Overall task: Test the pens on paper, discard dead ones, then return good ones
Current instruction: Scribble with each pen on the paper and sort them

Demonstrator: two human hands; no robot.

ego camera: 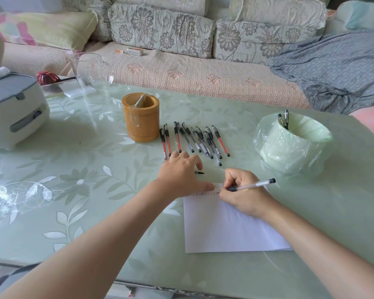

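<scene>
You sit at a table (73,169) with a pale green leaf-patterned cover. A floral sofa (181,67) runs along its far side, and a grey blanket (333,70) is heaped on the sofa at two o'clock.

Your left hand (181,175) lies flat with its fingers spread. Its thumb presses on the top left corner of the white paper (225,227) and its fingertips rest on the table above the sheet. Your right hand (244,190) has its fingers curled around a clear-barrelled pen (255,184) with a black grip. The tip sits at the paper's top edge and the black-capped tail points to three o'clock. Rows of small marks run along that top edge between your two hands. The rest of the sheet is blank.

A small black pen cap (199,173) lies on the table just beside your left fingers.

At twelve o'clock from the paper, a row of pens (194,141) lies side by side on the table, some with red barrels and some clear, all with black caps. At eleven o'clock stands the round bamboo pen holder (141,118). At two o'clock sits a small bin (289,145) lined with a green plastic bag, and two pens (284,120) stand in it against the far wall.

A glass pitcher (91,72) and a white appliance (13,108) stand at ten o'clock.
</scene>
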